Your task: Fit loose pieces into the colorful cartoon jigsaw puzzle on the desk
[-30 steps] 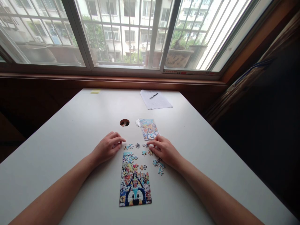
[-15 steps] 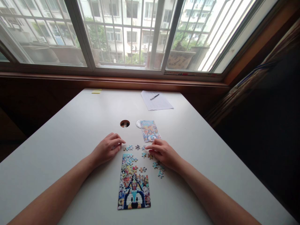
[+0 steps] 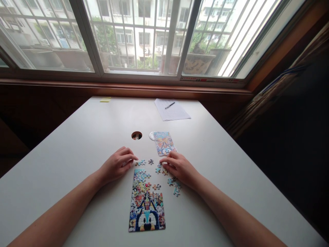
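Observation:
A partly assembled jigsaw puzzle (image 3: 147, 212) lies flat on the white table, showing a blue cartoon dog's face at its near end and a gap in its upper right. My left hand (image 3: 119, 163) rests beyond its upper left corner, index finger stretched out by a small cluster of joined pieces (image 3: 141, 163); it holds nothing. At the upper right, my right hand (image 3: 178, 166) has its fingertips on a small jigsaw piece (image 3: 159, 165). Several loose pieces (image 3: 177, 191) lie below that hand, partly covered by it. Two more pieces (image 3: 156, 187) sit in the gap.
Beyond the hands lies a picture card (image 3: 163, 142) with the matching design, overlapping a round silvery disc (image 3: 151, 136). A cable hole (image 3: 136, 136) opens in the table. Farther back are paper sheets (image 3: 174, 112), a pen (image 3: 170, 105) and a yellow sticky note (image 3: 105, 99).
The small piece under my right fingertips has slid slightly toward me, close to another loose piece. My left hand has hardly moved.

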Motion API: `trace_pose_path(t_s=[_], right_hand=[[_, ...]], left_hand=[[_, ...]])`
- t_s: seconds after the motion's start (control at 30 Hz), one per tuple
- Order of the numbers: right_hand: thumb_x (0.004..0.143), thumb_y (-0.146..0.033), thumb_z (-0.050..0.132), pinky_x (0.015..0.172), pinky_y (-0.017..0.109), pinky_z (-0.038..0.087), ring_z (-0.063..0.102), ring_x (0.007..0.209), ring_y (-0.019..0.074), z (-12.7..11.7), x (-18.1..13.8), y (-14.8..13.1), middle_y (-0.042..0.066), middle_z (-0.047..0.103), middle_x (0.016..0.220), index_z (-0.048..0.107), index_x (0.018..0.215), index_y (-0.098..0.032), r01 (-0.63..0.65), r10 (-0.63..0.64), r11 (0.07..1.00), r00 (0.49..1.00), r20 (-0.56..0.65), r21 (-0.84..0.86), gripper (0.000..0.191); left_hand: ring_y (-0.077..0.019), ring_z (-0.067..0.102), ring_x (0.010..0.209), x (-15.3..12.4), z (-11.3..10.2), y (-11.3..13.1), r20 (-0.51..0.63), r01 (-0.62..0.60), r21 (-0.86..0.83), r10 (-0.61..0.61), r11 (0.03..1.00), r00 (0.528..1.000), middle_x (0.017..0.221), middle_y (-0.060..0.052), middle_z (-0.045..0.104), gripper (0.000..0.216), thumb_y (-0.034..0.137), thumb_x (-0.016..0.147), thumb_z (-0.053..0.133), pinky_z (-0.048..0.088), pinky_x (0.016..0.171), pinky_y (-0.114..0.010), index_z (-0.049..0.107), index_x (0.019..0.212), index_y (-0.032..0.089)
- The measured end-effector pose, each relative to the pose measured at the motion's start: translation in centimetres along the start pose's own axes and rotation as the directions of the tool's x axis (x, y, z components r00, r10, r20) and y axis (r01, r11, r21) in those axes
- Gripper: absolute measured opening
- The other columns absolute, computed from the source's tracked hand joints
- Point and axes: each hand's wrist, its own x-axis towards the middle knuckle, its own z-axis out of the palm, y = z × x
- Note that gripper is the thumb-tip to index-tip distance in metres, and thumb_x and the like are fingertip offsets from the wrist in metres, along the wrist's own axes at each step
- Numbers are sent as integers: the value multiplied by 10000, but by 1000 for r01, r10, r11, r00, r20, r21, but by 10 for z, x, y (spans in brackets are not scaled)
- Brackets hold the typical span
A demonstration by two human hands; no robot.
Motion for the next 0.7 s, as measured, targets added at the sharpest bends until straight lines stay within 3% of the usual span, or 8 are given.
trace_pose_path(t_s=[0.33,0.7], right_hand=[[930,-208,662,775,298,497,611,814,175,-2,0,0,42,635,891,709,909,-214,-43,43,998,999,-13,52,52],[935,-291,661,816,342,497,609,824,185,-1,-2,4,42,633,895,711,1047,-235,-5,6,997,1000,-6,82,135]], left_hand=[[-197,543,921,3,-2,4,30,-51,4,51,999,998,990,-79,617,269,97,955,504,483,789,-327,677,1118,223],[-199,540,887,5,-13,16,107,-118,-148,134,982,985,972,-86,633,301,76,910,529,479,759,-328,716,1075,244]])
